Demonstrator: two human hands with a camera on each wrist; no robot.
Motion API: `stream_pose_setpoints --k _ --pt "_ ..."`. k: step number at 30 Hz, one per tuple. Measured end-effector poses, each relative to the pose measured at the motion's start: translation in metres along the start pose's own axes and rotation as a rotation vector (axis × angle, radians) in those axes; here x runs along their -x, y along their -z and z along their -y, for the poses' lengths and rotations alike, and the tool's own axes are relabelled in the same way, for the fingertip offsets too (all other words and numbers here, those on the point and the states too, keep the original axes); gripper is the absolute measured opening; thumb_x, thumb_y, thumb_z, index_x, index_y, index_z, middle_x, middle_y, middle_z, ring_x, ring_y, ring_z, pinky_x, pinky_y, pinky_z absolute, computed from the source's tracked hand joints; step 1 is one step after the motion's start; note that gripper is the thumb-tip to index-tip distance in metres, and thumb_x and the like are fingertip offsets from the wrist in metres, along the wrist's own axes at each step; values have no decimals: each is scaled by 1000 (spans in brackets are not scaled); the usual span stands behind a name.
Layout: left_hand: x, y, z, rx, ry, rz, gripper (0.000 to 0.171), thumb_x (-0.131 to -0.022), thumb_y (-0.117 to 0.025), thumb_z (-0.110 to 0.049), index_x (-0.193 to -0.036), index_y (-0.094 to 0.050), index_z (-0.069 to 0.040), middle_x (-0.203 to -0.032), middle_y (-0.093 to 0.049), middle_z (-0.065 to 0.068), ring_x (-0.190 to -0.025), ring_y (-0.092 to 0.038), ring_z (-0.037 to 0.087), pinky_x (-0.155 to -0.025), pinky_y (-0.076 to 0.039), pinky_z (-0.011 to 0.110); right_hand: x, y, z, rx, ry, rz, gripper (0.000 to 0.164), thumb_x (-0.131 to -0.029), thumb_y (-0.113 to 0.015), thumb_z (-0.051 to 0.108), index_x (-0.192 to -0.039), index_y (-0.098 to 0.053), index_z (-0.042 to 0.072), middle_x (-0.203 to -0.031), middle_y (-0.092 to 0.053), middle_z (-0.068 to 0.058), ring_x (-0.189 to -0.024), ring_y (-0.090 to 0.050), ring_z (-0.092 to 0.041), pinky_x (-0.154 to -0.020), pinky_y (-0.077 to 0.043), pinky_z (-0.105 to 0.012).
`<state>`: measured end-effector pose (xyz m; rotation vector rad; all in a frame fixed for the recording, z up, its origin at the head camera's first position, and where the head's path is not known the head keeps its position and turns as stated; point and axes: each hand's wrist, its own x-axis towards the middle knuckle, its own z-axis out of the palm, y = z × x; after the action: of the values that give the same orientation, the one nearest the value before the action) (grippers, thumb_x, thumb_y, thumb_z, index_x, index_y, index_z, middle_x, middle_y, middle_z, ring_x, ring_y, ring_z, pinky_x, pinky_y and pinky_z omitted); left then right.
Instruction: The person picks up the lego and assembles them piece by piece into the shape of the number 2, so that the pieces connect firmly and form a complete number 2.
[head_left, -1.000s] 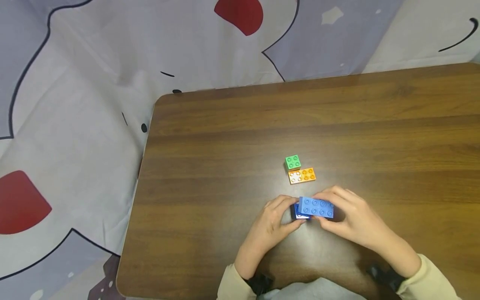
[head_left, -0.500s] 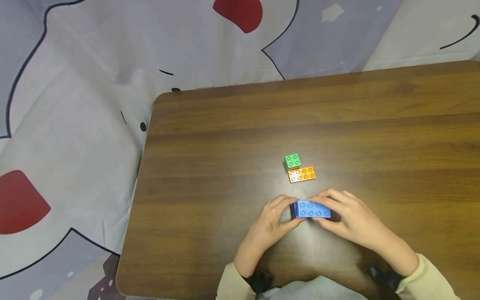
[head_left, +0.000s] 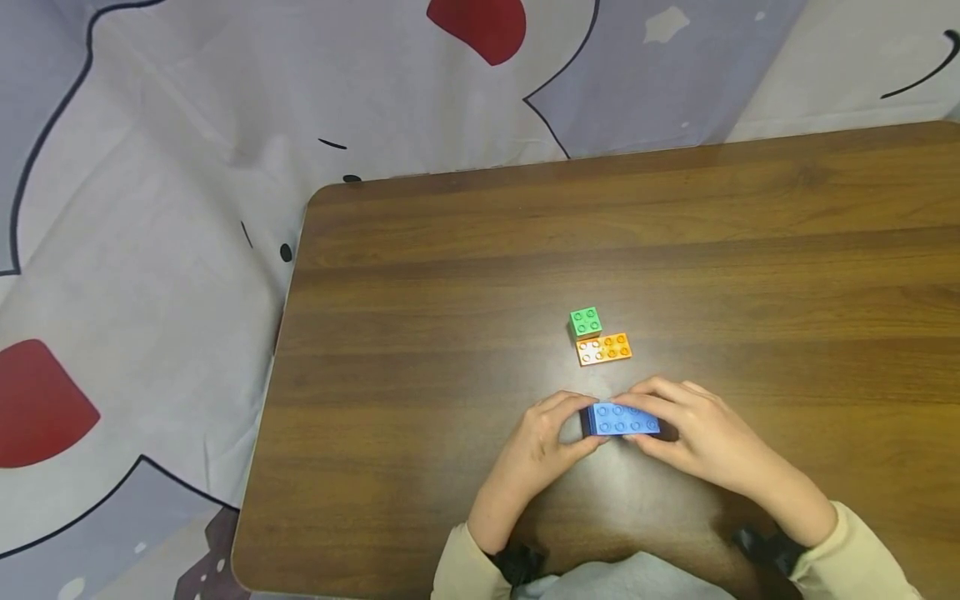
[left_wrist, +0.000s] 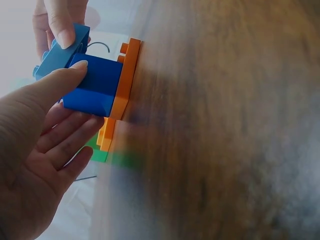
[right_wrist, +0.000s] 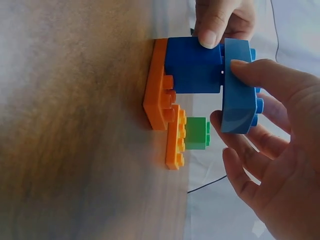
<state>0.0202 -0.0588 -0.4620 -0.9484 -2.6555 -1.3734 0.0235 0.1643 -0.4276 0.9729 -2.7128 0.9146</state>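
My left hand [head_left: 542,442] pinches a dark blue toy building brick [right_wrist: 194,65] between thumb and fingers. This brick stands on one end of a flat orange brick [right_wrist: 157,95], which lies on the table. Over the dark blue brick sits a lighter blue eight-stud brick [head_left: 626,421], studs up, overhanging to the right. My right hand [head_left: 697,429] grips its overhanging part, thumb on the near side and fingers on the far side. In the right wrist view, a narrow gap with dark blue studs shows between the two blue bricks. From the head, the light blue brick hides most of the stack.
Just beyond the hands, a flat yellow-orange brick [head_left: 604,350] lies on the wooden table [head_left: 420,333], with a small green four-stud brick [head_left: 585,322] behind it. A patterned curtain [head_left: 300,83] hangs along the table's far and left edges.
The light blue brick has come left and slightly toward the body in my right hand, from askew to lined up over the dark blue brick. My left hand keeps its place.
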Motion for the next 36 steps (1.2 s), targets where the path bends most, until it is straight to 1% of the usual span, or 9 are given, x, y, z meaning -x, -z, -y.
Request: stream_pose_setpoints --k 9,14,17,19,22,26,30,36 --pt "-1 3 0 35 35 7 36 -75 -78 -13 -106 -65 -3 -101 -68 7 -97 -64 14 -88 -45 13 -5 2 3 25 31 3 36 -74 -76 23 -108 -67 15 -103 -61 9 -80 -57 -8 -67 -47 -32" --pt "-2 4 -1 43 73 38 35 -75 -78 -13 -106 -66 -3 -101 -68 6 -96 -64 14 -87 -46 13 -9 3 5 47 34 21 36 -73 -75 23 -108 -67 16 -101 -60 10 -78 -55 -8 -67 -47 -33" --pt "-3 4 -1 59 99 55 35 -75 -78 -12 -107 -66 -4 -102 -68 6 -96 -64 15 -87 -46 14 -10 4 5 33 43 39 36 -74 -75 22 -109 -67 16 -100 -59 11 -77 -54 -6 -67 -46 -32" --pt "-3 4 0 64 99 56 35 -75 -78 -13 -107 -66 -4 -101 -68 6 -96 -65 15 -86 -46 14 -10 4 4 23 47 37 36 -74 -76 22 -109 -67 16 -99 -59 11 -75 -52 -5 -65 -46 -31" --pt "-4 2 1 58 83 40 36 -75 -78 -14 -106 -66 -2 -100 -68 7 -96 -65 15 -86 -46 13 -8 5 1 12 48 23 35 -75 -76 23 -109 -68 15 -97 -59 12 -73 -50 -5 -63 -44 -28" --pt "-3 1 1 44 65 26 36 -74 -79 -15 -105 -66 -2 -99 -69 7 -95 -65 14 -85 -46 12 -7 6 -1 27 59 25 36 -77 -75 25 -111 -68 15 -97 -59 13 -73 -49 -5 -63 -44 -28" --pt "-3 1 1 37 58 41 36 -75 -78 -16 -106 -67 -4 -100 -69 5 -95 -65 12 -86 -45 12 -7 6 -2 29 78 34 38 -77 -75 26 -112 -67 15 -96 -59 12 -73 -49 -6 -64 -44 -29" --pt "-3 1 1 48 75 55 35 -75 -78 -15 -106 -67 -4 -100 -69 6 -95 -65 13 -85 -46 12 -9 9 -3 27 116 32 36 -78 -74 28 -111 -67 15 -93 -58 11 -73 -51 -8 -64 -43 -30"
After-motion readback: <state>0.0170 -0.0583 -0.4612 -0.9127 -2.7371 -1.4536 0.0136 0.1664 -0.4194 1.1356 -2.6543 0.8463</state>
